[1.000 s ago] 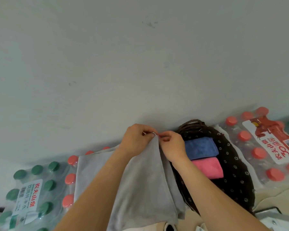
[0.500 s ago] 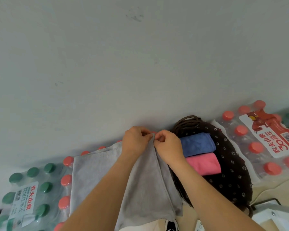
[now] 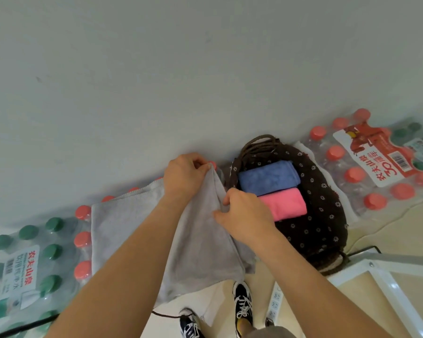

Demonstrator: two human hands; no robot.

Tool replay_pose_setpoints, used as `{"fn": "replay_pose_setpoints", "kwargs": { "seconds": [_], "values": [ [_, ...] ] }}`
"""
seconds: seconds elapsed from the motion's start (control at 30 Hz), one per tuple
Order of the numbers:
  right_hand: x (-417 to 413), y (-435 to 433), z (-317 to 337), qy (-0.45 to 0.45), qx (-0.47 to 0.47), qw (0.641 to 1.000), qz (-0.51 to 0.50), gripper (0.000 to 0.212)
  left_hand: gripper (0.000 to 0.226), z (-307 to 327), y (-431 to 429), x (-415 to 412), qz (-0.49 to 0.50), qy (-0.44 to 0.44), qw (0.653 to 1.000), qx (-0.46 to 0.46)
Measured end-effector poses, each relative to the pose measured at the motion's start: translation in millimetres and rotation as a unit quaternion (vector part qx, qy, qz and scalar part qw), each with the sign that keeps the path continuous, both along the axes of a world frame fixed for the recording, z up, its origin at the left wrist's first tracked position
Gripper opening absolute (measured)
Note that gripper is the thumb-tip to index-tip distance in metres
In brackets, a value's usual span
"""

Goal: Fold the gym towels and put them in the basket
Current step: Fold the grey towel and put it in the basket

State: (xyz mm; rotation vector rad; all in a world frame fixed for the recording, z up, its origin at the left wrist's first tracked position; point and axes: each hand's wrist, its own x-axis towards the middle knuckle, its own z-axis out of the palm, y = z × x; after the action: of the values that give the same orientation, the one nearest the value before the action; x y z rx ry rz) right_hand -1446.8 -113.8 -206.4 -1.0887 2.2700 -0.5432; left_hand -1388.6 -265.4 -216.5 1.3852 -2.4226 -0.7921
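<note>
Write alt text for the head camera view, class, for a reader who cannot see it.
Two bare hands fold a grey towel: the left hand pinches its top corner while the right hand grips its right edge. Right of it, a dark flowered basket holds a folded blue towel and pink towel, with packs of bottled water alongside.

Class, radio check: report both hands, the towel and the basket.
Left hand pinching grey towel corner; right hand gripping its edge. Basket holds blue towel and pink towel. Nothing blocking.
</note>
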Motion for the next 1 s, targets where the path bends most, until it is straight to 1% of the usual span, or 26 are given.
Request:
{"fn": "replay_pose_setpoints", "kwargs": {
  "seconds": [0.07, 0.13, 0.2, 0.23, 0.27, 0.37, 0.4, 0.5, 0.57, 0.63, 0.7, 0.8, 1.0],
  "values": [
    [1.0, 5.0, 4.8, -0.015, 0.013, 0.999, 0.026, 0.038, 0.006, -2.3, -0.4, 0.2, -0.010, -0.004, 1.000, -0.004],
    [2.6, 8.4, 7.1, -0.031, 0.007, 0.999, 0.026, 0.034, 0.006, -3.1, -0.5, 0.9, -0.020, -0.006, 1.000, -0.007],
    [6.7, 11.3, 6.9, -0.049, -0.011, 0.999, 0.004, 0.024, 0.006, -3.7, -1.2, 1.5, -0.022, -0.004, 1.000, -0.008],
    [10.5, 13.0, 5.5, -0.050, -0.018, 0.999, -0.001, 0.018, 0.006, -3.8, -1.6, 1.5, -0.022, -0.003, 1.000, -0.008],
    [15.8, 15.0, 4.4, -0.039, -0.022, 0.999, 0.000, 0.016, 0.006, -3.8, -1.8, 1.3, -0.022, -0.003, 1.000, -0.009],
    [35.8, 25.6, 0.0, 0.002, -0.032, 0.999, 0.004, 0.035, 0.007, -3.2, -2.1, 1.2, -0.020, -0.007, 1.000, -0.007],
    [41.5, 31.5, -1.6, 0.002, -0.049, 0.999, -0.005, 0.037, 0.007, -3.2, -2.4, 1.3, -0.021, -0.005, 1.000, -0.007],
    [52.6, 53.2, -4.6, -0.033, -0.138, 0.990, -0.024, 0.028, 0.006, -2.5, -2.5, 2.1, -0.024, -0.004, 1.000, -0.004],
    [53.4, 65.6, -7.0, -0.068, -0.174, 0.981, -0.042, 0.024, 0.004, -2.4, -3.0, 2.4, -0.029, 0.002, 1.000, 0.008],
    [52.1, 73.6, -9.3, -0.125, -0.207, 0.967, -0.084, 0.023, 0.003, -2.2, -3.9, 2.8, -0.033, 0.011, 0.999, 0.017],
    [50.5, 78.8, -10.5, -0.150, -0.229, 0.953, -0.133, 0.023, 0.004, -2.3, -5.4, 2.9, -0.037, 0.010, 0.999, 0.017],
    [52.1, 87.1, -14.4, -0.144, -0.217, 0.953, -0.158, 0.023, 0.005, -2.5, -7.0, 2.2, -0.042, 0.003, 0.999, 0.015],
    [54.3, 98.2, -28.5, -0.087, -0.116, 0.979, -0.142, 0.027, 0.006, -1.6, -8.9, 0.6, -0.042, -0.009, 0.999, 0.016]
  ]
}}
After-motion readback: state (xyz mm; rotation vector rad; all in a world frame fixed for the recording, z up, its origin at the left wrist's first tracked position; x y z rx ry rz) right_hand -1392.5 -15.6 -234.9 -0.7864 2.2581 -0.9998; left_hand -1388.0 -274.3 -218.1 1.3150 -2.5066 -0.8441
